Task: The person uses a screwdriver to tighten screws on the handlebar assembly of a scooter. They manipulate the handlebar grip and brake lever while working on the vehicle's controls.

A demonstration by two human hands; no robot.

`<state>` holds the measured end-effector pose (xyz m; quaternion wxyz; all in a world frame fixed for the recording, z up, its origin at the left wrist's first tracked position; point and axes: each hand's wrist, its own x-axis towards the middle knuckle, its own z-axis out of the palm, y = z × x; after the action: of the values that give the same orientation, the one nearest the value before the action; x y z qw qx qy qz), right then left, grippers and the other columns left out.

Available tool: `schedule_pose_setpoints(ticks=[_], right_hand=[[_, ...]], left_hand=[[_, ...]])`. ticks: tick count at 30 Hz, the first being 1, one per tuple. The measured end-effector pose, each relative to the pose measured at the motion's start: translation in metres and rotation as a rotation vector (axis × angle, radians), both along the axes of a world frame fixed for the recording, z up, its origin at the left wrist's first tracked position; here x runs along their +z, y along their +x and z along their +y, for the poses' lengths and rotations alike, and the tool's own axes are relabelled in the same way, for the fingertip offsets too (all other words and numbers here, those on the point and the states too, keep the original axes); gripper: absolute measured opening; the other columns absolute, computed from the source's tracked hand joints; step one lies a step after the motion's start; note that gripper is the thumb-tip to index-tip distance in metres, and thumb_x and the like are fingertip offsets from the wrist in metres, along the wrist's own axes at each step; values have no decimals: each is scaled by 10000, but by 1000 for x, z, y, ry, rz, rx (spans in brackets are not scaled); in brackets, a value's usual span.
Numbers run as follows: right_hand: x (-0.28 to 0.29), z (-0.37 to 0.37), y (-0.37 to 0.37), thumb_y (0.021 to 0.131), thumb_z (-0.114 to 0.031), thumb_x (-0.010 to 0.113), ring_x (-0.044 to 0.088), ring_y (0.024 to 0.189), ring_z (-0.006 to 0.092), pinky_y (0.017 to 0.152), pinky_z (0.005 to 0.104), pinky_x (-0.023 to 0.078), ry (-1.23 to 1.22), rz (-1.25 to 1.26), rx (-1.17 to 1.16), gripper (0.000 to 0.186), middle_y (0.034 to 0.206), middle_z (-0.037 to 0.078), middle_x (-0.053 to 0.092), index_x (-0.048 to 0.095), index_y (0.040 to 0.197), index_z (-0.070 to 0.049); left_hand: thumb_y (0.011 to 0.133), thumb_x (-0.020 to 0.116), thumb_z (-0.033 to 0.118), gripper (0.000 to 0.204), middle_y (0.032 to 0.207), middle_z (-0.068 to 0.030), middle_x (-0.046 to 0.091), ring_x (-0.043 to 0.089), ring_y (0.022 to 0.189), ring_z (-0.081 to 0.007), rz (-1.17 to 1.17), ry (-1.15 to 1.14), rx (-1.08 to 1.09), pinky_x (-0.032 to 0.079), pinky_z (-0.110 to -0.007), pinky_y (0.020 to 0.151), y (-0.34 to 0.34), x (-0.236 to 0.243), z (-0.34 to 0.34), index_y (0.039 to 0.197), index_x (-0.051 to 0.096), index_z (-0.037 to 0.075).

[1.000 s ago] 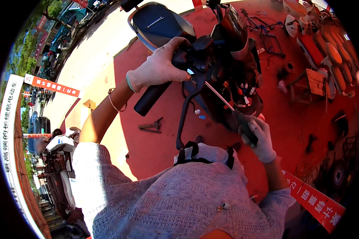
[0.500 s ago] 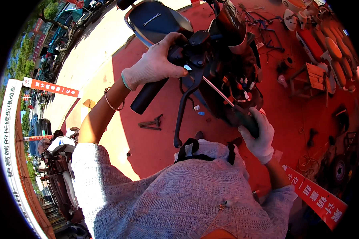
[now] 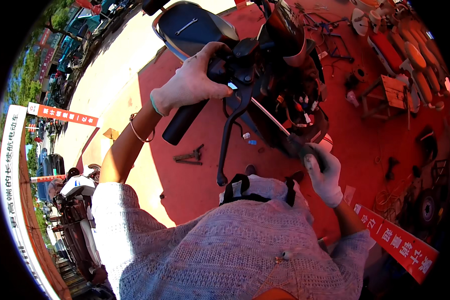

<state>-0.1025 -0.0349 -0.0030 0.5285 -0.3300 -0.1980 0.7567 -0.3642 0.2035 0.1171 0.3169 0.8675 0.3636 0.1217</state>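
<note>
In a white glove, my left hand (image 3: 192, 80) is wrapped round the black handlebar housing of an electric scooter, its thumb by the lever mount. Below it the black handlebar grip (image 3: 182, 125) points toward the lower left. A long black brake lever (image 3: 226, 145) hangs down from the mount. My right hand (image 3: 326, 177), also gloved, is closed round the dark handle of a screwdriver (image 3: 271, 116). Its bright shaft slants up left, with the end at the lever mount; I cannot tell whether the tip sits in a screw.
A wrench (image 3: 186, 26) lies on the scooter's black seat (image 3: 205, 37). Loose wires and connectors (image 3: 305, 112) show in the opened front. On the red floor rests a metal tool (image 3: 189, 156). Rightward are a wooden stand (image 3: 394, 95) and several loose seats (image 3: 415, 55); parked vehicles (image 3: 77, 215) stand left.
My right hand has shifted slightly on the screwdriver handle, its fingers more curled round the end. The view has moved a little. My left hand keeps its hold on the handlebar housing.
</note>
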Motion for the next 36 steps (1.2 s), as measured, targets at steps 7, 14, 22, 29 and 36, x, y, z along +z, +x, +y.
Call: schedule_pose_setpoints(ticks=[7,14,22,29,36], right_hand=[[1,-2,-17,926,-254,590,555,570,83,485,213,457,244,-765,-256,415,870,72,629,516,1219,31],[14,-2,9,969,-300,516,474,485,65,428,203,382,-143,155,60,375,809,77,613,536,1164,20],[-3,7,-18,937,-255,576,479,508,47,457,183,397,723,-1294,-435,343,790,52,611,554,1164,1],[29,0,-4,992,-379,435,325,419,26,384,179,254,-149,-143,-49,416,663,21,547,570,1058,9],[28,-54,35,937,-344,549,425,475,15,402,168,272,120,-680,-293,425,687,51,591,609,1059,59]], left_hand=[[651,770,192,808,1212,-129,528,544,1085,-198,-25,-157,46,424,-314,964,4,8,-5,1355,392,70],[658,765,190,793,1197,-127,534,550,1067,-190,-25,-116,46,437,-311,944,4,8,-4,1350,398,69],[663,764,172,773,1185,-120,543,573,1009,-171,-16,-139,47,473,-293,886,5,7,-4,1340,406,69],[657,766,177,785,1180,-119,547,574,1012,-175,-29,-160,48,469,-295,895,7,8,-5,1342,403,58],[649,770,210,786,1187,-131,545,563,1041,-197,-42,-158,74,458,-306,914,6,9,-8,1337,420,61]])
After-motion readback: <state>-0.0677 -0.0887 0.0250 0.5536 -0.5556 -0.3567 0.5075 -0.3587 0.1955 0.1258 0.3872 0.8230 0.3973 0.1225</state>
